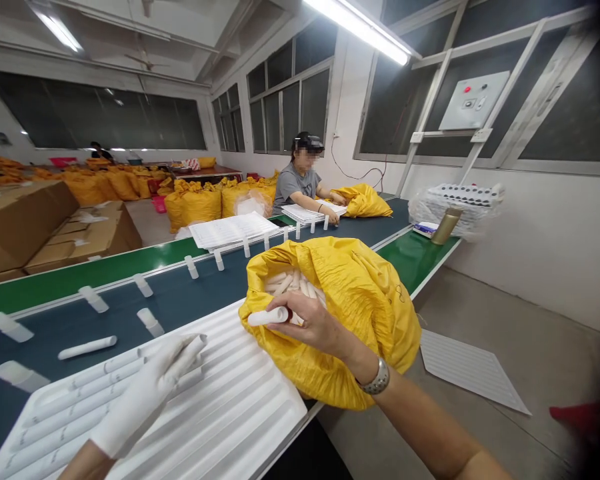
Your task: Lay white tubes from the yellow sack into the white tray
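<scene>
My right hand [310, 323], bare with a metal band at the wrist, pinches a white plastic tube [265, 317] whose hollow end faces me. It is at the mouth of a yellow woven sack [360, 300], where many similar tubes [295, 283] lie. My left hand [140, 390], in a white glove, is closed around another white tube [193, 350] over a ribbed white tray [240, 393]. Rows of tubes with small dark marks [70, 413] fill grooves on the tray's left side; grooves on the right are bare.
Several capped tubes [94, 299] stand or lean along the dark conveyor belt [115, 327]; a loose tube [87, 347] lies flat. Across the belt sits a co-worker [300, 180] beside stacked trays [233, 230]. A bottle [446, 227] stands right; another tray [473, 367] is on the floor.
</scene>
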{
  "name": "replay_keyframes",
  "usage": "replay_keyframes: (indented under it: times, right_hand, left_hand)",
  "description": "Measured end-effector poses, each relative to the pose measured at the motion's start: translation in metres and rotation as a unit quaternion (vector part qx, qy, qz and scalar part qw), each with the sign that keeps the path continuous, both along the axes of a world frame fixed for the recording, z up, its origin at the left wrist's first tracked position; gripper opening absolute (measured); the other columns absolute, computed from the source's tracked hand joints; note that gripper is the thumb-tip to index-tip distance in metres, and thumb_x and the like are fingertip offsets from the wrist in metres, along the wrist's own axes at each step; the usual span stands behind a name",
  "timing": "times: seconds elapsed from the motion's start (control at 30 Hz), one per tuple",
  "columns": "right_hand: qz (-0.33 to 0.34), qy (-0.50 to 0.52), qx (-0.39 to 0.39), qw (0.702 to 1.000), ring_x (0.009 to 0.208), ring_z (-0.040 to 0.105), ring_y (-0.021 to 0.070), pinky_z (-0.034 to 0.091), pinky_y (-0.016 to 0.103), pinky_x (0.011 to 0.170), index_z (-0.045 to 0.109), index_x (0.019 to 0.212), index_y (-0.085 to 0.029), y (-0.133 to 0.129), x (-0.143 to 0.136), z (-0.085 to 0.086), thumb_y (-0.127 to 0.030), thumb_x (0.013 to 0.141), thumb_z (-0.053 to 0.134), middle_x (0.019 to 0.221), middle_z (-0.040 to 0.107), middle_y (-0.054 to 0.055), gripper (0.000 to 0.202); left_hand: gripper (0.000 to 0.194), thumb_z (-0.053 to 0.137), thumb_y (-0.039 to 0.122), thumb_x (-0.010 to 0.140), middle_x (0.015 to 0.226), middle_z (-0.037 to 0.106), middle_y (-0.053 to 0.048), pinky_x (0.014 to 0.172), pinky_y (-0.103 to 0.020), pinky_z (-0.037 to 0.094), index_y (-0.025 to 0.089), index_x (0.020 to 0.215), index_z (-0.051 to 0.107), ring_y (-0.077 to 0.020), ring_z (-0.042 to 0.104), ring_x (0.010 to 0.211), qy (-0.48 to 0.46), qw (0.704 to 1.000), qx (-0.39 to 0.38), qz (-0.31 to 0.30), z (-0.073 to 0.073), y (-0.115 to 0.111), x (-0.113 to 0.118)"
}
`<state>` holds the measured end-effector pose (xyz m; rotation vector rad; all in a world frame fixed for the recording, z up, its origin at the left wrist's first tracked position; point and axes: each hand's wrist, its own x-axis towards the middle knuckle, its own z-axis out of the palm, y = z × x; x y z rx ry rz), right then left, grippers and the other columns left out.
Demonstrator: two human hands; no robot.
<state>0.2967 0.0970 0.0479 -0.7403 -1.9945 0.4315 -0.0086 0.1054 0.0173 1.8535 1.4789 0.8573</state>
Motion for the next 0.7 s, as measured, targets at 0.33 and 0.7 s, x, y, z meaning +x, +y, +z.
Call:
replay_keyframes:
  times: [0.33, 0.7]
  right_hand:
    - [0.129, 0.091, -0.068, 0.985, 0.116, 0.058, 0.0226, 0.046, 0.04, 0.102, 0.055, 0.116, -0.023, -0.019, -0.025, -0.003, -0.035, 0.103, 0.057, 0.118, 0.059, 0.008, 0.018]
    - [0.296, -0.299, -0.078, 0.904, 0.087, 0.062, 0.0185, 0.05, 0.028, 0.082, 0.05, 0.139, -0.021, -0.003, -0.058, 0.017, -0.036, 0.101, 0.06, 0.104, 0.065, 0.006, 0.041]
  left_hand:
    - [0.043, 0.058, 0.061, 0.089, 0.085, 0.061, -0.005, 0.07, -0.03, 0.052, 0.022, 0.106, 0.068, -0.0177, 0.054, 0.072, -0.19, 0.974, -0.122, -0.019, 0.018, -0.073, 0.022]
    - [0.037, 0.063, 0.052, 0.083, 0.109, 0.071, -0.005, 0.084, -0.031, 0.049, 0.024, 0.107, 0.068, -0.0236, 0.063, 0.099, -0.145, 0.975, -0.17, -0.005, 0.029, -0.093, 0.016]
